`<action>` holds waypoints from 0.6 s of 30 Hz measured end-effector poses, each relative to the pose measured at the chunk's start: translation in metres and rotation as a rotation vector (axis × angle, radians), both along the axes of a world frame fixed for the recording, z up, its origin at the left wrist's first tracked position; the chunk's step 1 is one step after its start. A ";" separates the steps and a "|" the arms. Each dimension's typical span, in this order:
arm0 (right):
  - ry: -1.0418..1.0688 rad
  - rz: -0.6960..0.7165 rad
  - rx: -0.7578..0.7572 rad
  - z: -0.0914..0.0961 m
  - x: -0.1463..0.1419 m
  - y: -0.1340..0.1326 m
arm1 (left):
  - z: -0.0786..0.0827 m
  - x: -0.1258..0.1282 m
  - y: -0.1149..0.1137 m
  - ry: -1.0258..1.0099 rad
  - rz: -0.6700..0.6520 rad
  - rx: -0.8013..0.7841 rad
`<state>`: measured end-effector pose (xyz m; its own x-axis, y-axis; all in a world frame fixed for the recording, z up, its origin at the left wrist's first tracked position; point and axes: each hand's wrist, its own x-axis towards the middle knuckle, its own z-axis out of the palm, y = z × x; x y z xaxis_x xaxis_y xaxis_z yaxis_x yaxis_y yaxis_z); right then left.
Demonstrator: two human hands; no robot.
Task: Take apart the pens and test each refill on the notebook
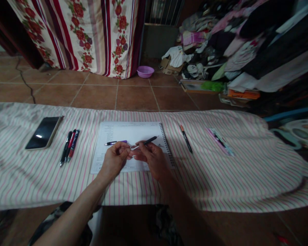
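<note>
Above a spiral notebook, my two hands meet with their fingertips close together. A black pen is held in my right hand, its thin point aimed up and to the right. From its lower end a slim white piece reaches toward my left hand. The left fingers are pinched together beside that piece; what they hold is too small to make out. Behind the left fingers, a purple and black pen lies across the page.
On the striped cloth, a phone and several pens lie to the left. An orange and black pen and some pastel pens lie to the right. Beyond are a purple basin and piled clothes.
</note>
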<state>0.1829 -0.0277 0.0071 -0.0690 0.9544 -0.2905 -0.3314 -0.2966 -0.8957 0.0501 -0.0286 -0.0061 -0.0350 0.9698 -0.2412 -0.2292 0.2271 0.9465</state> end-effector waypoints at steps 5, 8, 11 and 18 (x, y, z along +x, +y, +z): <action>0.040 -0.021 0.014 -0.003 0.000 0.001 | -0.001 0.000 -0.001 -0.027 0.015 -0.007; 0.052 -0.013 0.020 -0.004 0.000 0.001 | -0.002 0.000 0.000 -0.024 0.010 -0.003; 0.059 -0.005 0.033 -0.006 0.001 0.002 | -0.004 0.000 0.000 -0.032 -0.001 0.005; 0.099 -0.029 0.021 -0.006 0.004 0.005 | -0.001 -0.009 -0.001 0.442 0.027 0.211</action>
